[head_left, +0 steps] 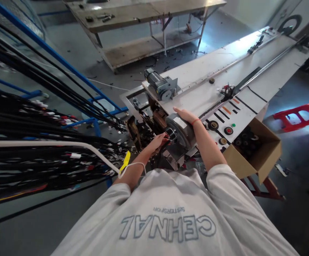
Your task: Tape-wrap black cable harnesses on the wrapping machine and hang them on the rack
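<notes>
At the near end of the long white machine bench, a round grey metal housing (179, 128) with a pale label faces left. My right hand (184, 114) lies over its top, fingers stretched out along the surface rather than wrapped round it. Left of the housing, my left hand (158, 140) is closed, fingertips together beside the housing's dark front part (171, 134). Something small and reddish shows at those fingertips, too small to name. A motor (156, 80) with a round wheel sits on the bench just beyond both hands.
Thick bundles of black cable (37, 149) hang on a blue frame (50, 58) at left. A cardboard box (266, 153) holding dark parts stands at right, near a red plastic stool (301, 116). A wooden worktable (144, 19) stands behind. A black tape roll (213, 125) lies on the bench.
</notes>
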The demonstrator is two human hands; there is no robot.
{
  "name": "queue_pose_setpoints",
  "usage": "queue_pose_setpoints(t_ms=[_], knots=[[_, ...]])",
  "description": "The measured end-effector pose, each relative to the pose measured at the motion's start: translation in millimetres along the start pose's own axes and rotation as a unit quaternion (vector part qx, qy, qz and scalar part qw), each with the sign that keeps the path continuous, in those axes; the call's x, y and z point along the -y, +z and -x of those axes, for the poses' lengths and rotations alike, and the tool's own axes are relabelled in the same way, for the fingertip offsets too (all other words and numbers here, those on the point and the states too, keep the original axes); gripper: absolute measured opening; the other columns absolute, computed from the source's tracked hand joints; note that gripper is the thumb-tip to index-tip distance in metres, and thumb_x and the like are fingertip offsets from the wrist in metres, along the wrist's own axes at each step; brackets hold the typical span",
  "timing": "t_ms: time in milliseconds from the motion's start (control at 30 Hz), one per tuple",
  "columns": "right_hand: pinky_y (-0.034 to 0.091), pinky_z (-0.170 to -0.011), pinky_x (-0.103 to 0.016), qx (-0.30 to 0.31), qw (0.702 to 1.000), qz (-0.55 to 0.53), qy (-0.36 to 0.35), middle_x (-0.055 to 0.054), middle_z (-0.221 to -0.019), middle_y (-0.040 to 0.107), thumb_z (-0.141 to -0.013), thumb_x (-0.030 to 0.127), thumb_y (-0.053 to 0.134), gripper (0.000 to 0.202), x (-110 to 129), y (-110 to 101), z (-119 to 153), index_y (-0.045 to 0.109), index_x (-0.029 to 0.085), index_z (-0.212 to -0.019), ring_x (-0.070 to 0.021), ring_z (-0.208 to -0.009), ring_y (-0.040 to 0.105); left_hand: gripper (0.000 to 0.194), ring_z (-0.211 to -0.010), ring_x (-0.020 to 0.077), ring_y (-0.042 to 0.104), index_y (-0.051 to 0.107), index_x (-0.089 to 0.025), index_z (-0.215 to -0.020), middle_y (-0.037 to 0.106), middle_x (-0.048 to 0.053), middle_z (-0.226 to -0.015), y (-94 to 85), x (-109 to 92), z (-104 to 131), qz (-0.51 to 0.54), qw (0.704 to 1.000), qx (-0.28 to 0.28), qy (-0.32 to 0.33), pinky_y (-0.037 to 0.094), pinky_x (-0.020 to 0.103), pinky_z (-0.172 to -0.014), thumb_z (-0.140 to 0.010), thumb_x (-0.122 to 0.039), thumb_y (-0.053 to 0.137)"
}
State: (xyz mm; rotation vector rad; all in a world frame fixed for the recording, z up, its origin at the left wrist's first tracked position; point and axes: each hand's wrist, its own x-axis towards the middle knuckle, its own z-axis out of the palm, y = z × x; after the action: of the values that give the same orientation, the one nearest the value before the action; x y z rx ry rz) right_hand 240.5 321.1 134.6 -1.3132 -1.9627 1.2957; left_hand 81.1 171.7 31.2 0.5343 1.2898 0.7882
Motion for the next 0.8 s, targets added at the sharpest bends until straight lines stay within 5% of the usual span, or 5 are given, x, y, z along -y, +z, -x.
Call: queue_pose_setpoints(t_ms=[133, 267, 500, 667, 800], knots=[[0.048, -0.079, -0.029, -0.055, 0.998, -0.031, -0.012, -0.001, -0.067, 0.058, -0.093, 0.066, 0.039, 0.059, -35, -3, 71, 0.064, 0.017, -0.074, -0.0201, -0.08, 0.06, 0.041, -0.066, 0.0209, 0.067, 0.061, -0.017, -0.084, 0.069, 0.005, -0.074, 2.3, -4, 10, -0.146, 0.987, -0.006, 0.07, 0.049, 0.029, -0.059, -0.091, -0.055, 0.049], [0.048, -0.08, -0.033, -0.167, 0.983, 0.07, 0.024, -0.005, -0.077, 0.059, -0.098, 0.058, 0.025, 0.058, -80, -3, 137, 0.062, 0.018, -0.079, -0.023, -0.084, 0.058, 0.037, -0.077, 0.0241, 0.065, 0.065, -0.017, -0.083, 0.07, 0.008, -0.082, 12.6, -3, 24, -0.376, 0.899, -0.043, 0.221, 0.047, 0.03, -0.07, -0.078, -0.054, 0.069], [0.047, -0.09, -0.042, -0.219, 0.855, 0.349, 0.315, -0.024, -0.121, 0.051, -0.081, 0.026, 0.062, 0.042, -107, -10, 166, 0.053, 0.007, -0.118, -0.033, -0.105, 0.058, 0.041, -0.083, 0.0246, 0.064, 0.067, -0.014, -0.089, 0.071, 0.009, -0.088, -12.2, -55, 16, -0.465, 0.842, -0.105, 0.25, 0.048, 0.031, -0.077, -0.079, -0.054, 0.067], [0.047, -0.09, -0.043, -0.202, 0.858, 0.306, 0.361, -0.022, -0.115, 0.054, -0.077, 0.018, 0.061, 0.041, -110, -17, 202, 0.052, 0.007, -0.115, -0.0325, -0.105, 0.059, 0.044, -0.085, 0.0242, 0.065, 0.068, -0.014, -0.094, 0.073, 0.009, -0.093, -28.3, -87, 9, -0.512, 0.83, -0.058, 0.212, 0.05, 0.031, -0.077, -0.078, -0.055, 0.066], [0.049, -0.09, -0.04, -0.245, 0.92, 0.023, 0.306, -0.011, -0.099, 0.061, -0.067, 0.02, 0.069, 0.042, -101, -24, 233, 0.054, 0.013, -0.106, -0.0256, -0.094, 0.061, 0.044, -0.088, 0.0245, 0.065, 0.068, -0.013, -0.098, 0.073, 0.01, -0.098, -22.8, -85, 12, -0.511, 0.835, -0.043, 0.199, 0.05, 0.031, -0.08, -0.077, -0.052, 0.068]])
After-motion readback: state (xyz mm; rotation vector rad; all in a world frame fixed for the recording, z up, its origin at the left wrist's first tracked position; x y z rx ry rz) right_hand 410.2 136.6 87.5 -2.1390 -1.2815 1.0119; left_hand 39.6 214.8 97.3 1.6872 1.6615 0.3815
